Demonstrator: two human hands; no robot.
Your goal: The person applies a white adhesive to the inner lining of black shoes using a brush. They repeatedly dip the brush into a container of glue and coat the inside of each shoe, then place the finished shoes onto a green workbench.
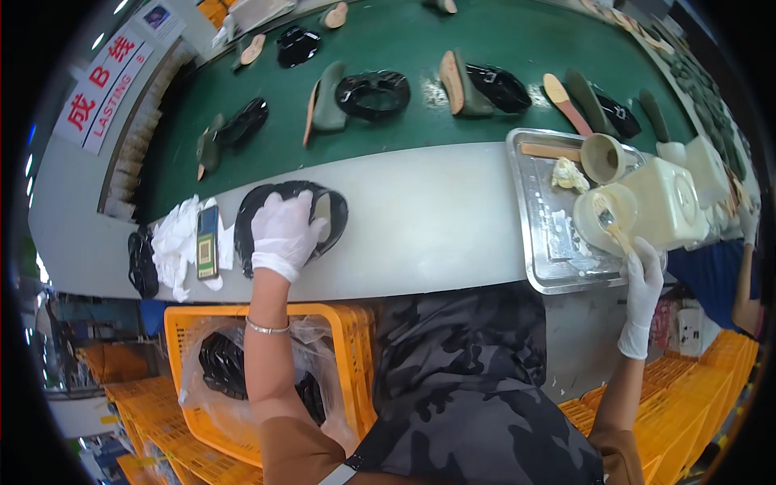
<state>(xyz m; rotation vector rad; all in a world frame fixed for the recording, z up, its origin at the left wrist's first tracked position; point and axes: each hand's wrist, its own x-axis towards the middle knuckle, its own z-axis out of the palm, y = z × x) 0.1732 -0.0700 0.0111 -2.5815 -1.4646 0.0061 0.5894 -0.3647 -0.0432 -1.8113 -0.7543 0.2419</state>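
Head view: the person's left hand (pixel 287 230), in a white glove, lies palm-down with fingers bent over a glossy black upper (pixel 337 222) on the pale worktop (pixel 436 214). Its fingertips are partly hidden against the piece, so whether they grip or only press, I cannot tell. The upper is a rough ring, its longer axis seeming to run from 2 to 8 o'clock; which end is the toe is unclear.

The gloved right hand (pixel 644 283) has thumb and fingers closed together on the end of a brush (pixel 619 236). The brush points to about 11 o'clock, its far end inside a round white tub (pixel 584 225), its handle slanting back to 5 o'clock.

The tub sits in a metal tray (pixel 524 218); at 12 o'clock from the right hand is a squarish white container (pixel 669 202), and at 11, beyond the tub, a beige cup (pixel 604 158).

At 9 o'clock from the left hand lies a phone (pixel 208 242), touching crumpled white gloves (pixel 174 246). At 6 o'clock, beneath the left forearm, stands an orange crate (pixel 361 356). Beyond the worktop, at 12 o'clock, a green belt (pixel 420 48) bears shoe forms and black uppers.
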